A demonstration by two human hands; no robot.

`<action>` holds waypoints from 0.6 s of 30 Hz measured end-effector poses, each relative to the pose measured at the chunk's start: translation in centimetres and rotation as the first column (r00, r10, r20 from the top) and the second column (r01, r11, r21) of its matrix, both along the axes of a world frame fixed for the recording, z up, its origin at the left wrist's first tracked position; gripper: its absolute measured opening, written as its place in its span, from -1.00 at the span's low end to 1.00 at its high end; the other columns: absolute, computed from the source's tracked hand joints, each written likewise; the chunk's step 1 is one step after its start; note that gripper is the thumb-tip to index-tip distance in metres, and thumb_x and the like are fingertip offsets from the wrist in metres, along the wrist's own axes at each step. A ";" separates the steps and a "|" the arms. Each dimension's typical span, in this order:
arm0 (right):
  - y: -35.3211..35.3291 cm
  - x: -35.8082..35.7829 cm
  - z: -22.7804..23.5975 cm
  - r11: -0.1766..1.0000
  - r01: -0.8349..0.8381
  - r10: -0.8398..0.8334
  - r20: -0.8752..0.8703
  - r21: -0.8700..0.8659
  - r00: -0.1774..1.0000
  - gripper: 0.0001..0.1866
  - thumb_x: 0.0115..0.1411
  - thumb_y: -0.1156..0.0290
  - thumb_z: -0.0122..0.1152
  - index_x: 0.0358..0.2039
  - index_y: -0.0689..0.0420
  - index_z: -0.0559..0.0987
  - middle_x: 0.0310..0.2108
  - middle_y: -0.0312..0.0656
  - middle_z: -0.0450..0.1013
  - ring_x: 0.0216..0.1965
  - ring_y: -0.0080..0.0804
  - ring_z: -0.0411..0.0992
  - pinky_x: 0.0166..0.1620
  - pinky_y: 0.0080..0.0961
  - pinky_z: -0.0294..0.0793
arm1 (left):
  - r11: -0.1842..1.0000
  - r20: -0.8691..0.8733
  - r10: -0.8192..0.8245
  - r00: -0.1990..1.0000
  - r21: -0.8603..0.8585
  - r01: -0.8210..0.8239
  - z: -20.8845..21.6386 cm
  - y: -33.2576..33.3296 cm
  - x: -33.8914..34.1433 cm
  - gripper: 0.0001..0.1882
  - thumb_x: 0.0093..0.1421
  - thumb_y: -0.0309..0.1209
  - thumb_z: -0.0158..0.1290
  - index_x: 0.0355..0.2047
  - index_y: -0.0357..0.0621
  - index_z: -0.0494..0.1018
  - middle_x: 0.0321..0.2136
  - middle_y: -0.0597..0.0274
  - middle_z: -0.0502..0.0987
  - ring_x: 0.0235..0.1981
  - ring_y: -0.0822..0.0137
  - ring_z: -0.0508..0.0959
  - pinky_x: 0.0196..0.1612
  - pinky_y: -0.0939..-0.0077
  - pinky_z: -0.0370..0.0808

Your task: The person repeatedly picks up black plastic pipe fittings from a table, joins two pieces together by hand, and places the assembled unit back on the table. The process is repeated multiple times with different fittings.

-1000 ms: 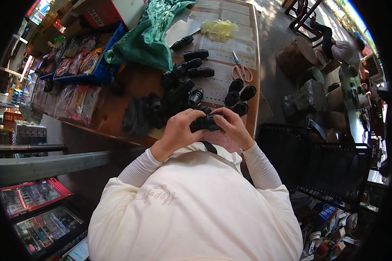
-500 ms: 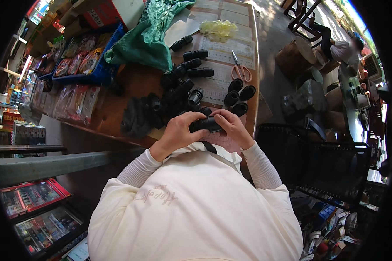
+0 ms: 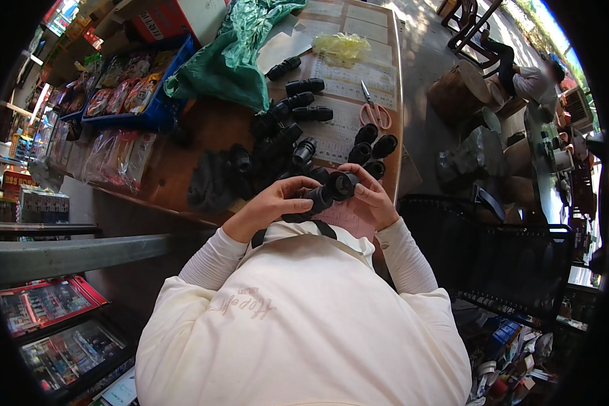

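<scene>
My left hand is closed around a black plastic pipe fitting near the table's front edge. In my right hand is a black screw cap, its round open end facing up toward me. The two parts sit side by side, very close; whether they touch I cannot tell. Just beyond my hands lies a pile of black pipe couplings, some with ribbed ends. Several short black caps stand grouped at the table's right side. Beyond them lie scissors with pink handles.
A green plastic bag and a clump of yellowish rings or film lie farther back on the wooden table. At left are a blue crate of packets and a dark cloth. A black chair stands right; a person sits beyond.
Both hands were together on one black fitting. Now the cap in my right hand is apart from the piece in my left, and its open end has turned upward.
</scene>
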State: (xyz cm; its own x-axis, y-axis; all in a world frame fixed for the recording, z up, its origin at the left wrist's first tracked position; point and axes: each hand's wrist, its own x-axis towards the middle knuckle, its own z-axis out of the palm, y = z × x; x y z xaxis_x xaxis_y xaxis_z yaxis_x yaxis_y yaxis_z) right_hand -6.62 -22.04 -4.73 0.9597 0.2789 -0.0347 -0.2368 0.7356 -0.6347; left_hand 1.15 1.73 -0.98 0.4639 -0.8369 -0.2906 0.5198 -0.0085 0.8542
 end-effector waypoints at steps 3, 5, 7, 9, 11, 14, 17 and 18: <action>0.7 -0.3 -0.2 0.980 -0.031 0.037 -0.028 0.195 0.999 -0.48 0.22 0.31 0.22 0.15 0.08 0.29 0.00 -0.13 0.35 -0.02 -0.32 0.42 0.05 -0.37 0.47 | 0.999 -0.047 -0.007 0.999 -0.050 0.005 -0.5 0.2 0.1 -0.50 0.13 -0.40 0.22 0.08 -0.20 0.38 -0.14 0.24 0.50 -0.11 0.47 0.50 0.00 0.61 0.46; 1.2 -0.7 -0.1 0.961 -0.041 0.059 -0.057 0.275 0.997 -0.49 0.23 0.33 0.21 0.15 0.07 0.28 0.02 -0.11 0.34 0.00 -0.27 0.41 0.07 -0.30 0.46 | 0.997 -0.066 -0.022 0.998 -0.073 0.017 -0.4 0.2 0.1 -0.49 0.12 -0.41 0.24 0.08 -0.19 0.38 -0.12 0.23 0.50 -0.08 0.46 0.50 0.01 0.60 0.46; 1.3 -0.8 -0.4 0.942 -0.055 0.078 -0.056 0.332 0.995 -0.49 0.23 0.34 0.20 0.16 0.06 0.27 0.04 -0.08 0.33 0.01 -0.23 0.41 0.08 -0.24 0.44 | 0.998 -0.077 -0.012 0.997 -0.059 0.008 0.1 0.0 0.0 -0.45 0.06 -0.39 0.28 0.06 -0.18 0.39 -0.14 0.24 0.52 -0.10 0.45 0.51 0.02 0.59 0.44; 1.3 -0.7 -1.5 0.927 -0.078 0.094 -0.024 0.366 0.995 -0.48 0.23 0.34 0.19 0.16 0.04 0.26 0.07 -0.05 0.31 0.02 -0.20 0.40 0.09 -0.19 0.43 | 0.998 -0.086 -0.012 0.996 -0.059 0.007 0.2 -0.1 -0.1 -0.43 0.02 -0.38 0.30 0.04 -0.18 0.39 -0.15 0.25 0.53 -0.10 0.43 0.51 0.04 0.58 0.42; 1.2 -0.6 -1.6 0.914 -0.121 0.125 0.014 0.388 0.992 -0.48 0.23 0.36 0.19 0.16 0.02 0.25 0.10 -0.02 0.29 0.02 -0.17 0.40 0.11 -0.14 0.41 | 0.997 -0.095 -0.022 0.995 -0.072 0.015 0.1 -0.1 -0.1 -0.43 0.00 -0.39 0.31 0.03 -0.18 0.40 -0.15 0.24 0.53 -0.10 0.42 0.51 0.06 0.56 0.41; 1.3 -0.6 -1.2 0.911 -0.129 0.133 0.016 0.392 0.991 -0.48 0.23 0.37 0.17 0.16 0.00 0.24 0.13 0.03 0.25 0.02 -0.12 0.39 0.13 -0.06 0.38 | 0.996 -0.094 -0.041 0.995 -0.077 0.034 -0.1 0.2 0.0 -0.44 -0.03 -0.40 0.32 0.00 -0.19 0.41 -0.15 0.23 0.53 -0.10 0.40 0.52 0.09 0.53 0.38; 1.3 -0.7 -1.2 0.913 -0.137 0.140 0.020 0.385 0.990 -0.48 0.22 0.39 0.16 0.17 0.00 0.23 0.15 0.05 0.23 0.03 -0.10 0.38 0.14 -0.01 0.35 | 0.992 -0.051 -0.087 0.995 -0.095 0.082 -0.7 0.4 0.3 -0.45 0.01 -0.43 0.31 0.03 -0.14 0.41 -0.11 0.27 0.49 -0.06 0.44 0.47 0.04 0.58 0.40; 1.3 -0.7 -1.2 0.913 -0.144 0.145 0.025 0.382 0.989 -0.48 0.22 0.40 0.16 0.17 0.00 0.23 0.15 0.05 0.22 0.04 -0.10 0.38 0.15 -0.01 0.34 | 0.991 -0.052 -0.090 0.995 -0.102 0.084 -0.7 0.4 0.3 -0.45 0.00 -0.44 0.32 0.03 -0.14 0.42 -0.12 0.28 0.49 -0.05 0.44 0.46 0.05 0.57 0.39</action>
State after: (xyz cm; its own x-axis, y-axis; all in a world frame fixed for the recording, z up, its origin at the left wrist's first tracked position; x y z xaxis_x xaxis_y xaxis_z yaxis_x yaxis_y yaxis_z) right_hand -7.30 -20.75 -5.94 0.9079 0.4073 0.0990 -0.3606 0.8793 -0.3112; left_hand 1.47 2.10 -1.66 0.3734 -0.8994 -0.2275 0.5680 0.0277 0.8226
